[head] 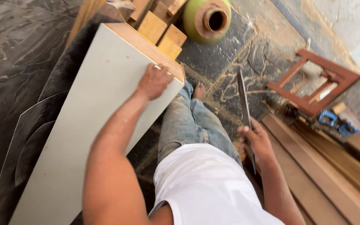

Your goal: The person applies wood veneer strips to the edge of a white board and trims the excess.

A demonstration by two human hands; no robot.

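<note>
1. A large pale laminated board [84, 137] is seen standing on edge, tilted, at the left, with its wooden edge uppermost.
2. Long wooden planks [313, 175] are laid on the floor at the right, near a red-brown wooden frame [313, 85].
3. A green clay pot [207, 18] is lying beyond the board.
4. The board's top edge is gripped by the left hand [153, 81].
5. A long, thin metal file [245, 114] is held in the closed right hand [258, 141], pointing away.

green clay pot [207, 18] at floor's far edge | wooden blocks [163, 31] beside it | red-brown wooden frame [313, 85] far right | planks [313, 175] along right edge | blue tool [328, 118]
</note>
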